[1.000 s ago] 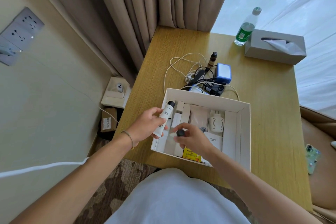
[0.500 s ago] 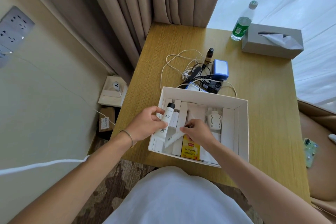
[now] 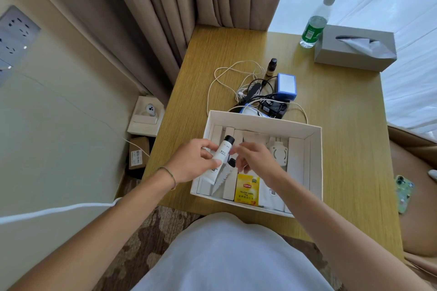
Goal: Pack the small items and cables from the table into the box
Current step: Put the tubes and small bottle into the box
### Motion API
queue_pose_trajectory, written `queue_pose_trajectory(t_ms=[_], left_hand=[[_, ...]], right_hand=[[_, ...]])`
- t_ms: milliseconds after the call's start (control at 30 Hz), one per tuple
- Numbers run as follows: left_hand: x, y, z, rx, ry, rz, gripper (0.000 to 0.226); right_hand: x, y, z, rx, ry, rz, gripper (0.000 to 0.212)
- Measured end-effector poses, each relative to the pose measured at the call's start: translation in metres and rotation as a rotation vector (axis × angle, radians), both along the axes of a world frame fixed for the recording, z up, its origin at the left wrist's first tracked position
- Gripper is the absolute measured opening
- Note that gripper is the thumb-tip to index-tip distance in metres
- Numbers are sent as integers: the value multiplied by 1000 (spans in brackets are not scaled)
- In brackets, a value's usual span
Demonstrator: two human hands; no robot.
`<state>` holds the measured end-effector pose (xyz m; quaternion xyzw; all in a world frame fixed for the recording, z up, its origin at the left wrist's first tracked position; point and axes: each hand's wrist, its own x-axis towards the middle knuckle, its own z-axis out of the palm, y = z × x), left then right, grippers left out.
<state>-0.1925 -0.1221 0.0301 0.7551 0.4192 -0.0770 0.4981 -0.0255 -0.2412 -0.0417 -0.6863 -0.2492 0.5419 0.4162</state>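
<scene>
An open white box (image 3: pixel 260 117) stands near the front edge of the wooden table (image 3: pixel 343 149). Over the box's left side, my left hand (image 3: pixel 191 164) grips a white tube with a black cap (image 3: pixel 222 151). A second black-capped tube (image 3: pixel 224 173) lies slanted in the box just below it. My right hand (image 3: pixel 256 160) hovers beside them with relaxed, slightly blurred fingers and holds nothing. A yellow Lipton tea packet (image 3: pixel 247 190) and white packets lie in the box. Behind the box lie white cables (image 3: pixel 227 73), a black adapter (image 3: pixel 274 108), a blue-and-white cube (image 3: pixel 286 84) and a small brown bottle (image 3: pixel 272 67).
A water bottle (image 3: pixel 314 27) and a grey tissue box (image 3: pixel 354 47) stand at the table's far right corner. A phone (image 3: pixel 404 192) lies on the seat to the right. Curtains hang behind the table, and small cartons (image 3: pixel 145 116) sit on the floor to the left.
My right hand has laid the second tube down in the box and let go, its fingers now lifted. My left hand still holds the first tube in about the same place.
</scene>
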Motion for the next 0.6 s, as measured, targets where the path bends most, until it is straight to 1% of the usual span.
queue_pose_trajectory(t_ms=[33,67,100,167,233,300,367,500,600], left_hand=[[2,0,-1,-1,1,-6,33],[4,-1,-3,3,-1,-21,30],[7,-2,-4,10,-3,-41,28],[11,-6,-6,31,0,-96,25],[13,-9,-9,118,33,-146,22],[13,-10,-11,225,43,-139,20],[13,-7,-12,253,11,-102,17],[12,-2,-12,255,-6,-94,15],[13,0,-13,252,-5,-99,15]], right_hand=[[2,1,8,36,176,-12,32],[3,2,14,60,298,-29,35],[3,2,18,76,354,-42,36],[3,1,19,75,324,-50,32],[4,-3,14,36,227,-49,26],[8,-8,7,-37,143,-54,21],[12,-15,-2,-134,81,-36,17],[6,-23,-18,-289,66,20,12],[1,-22,-23,-336,81,20,10]])
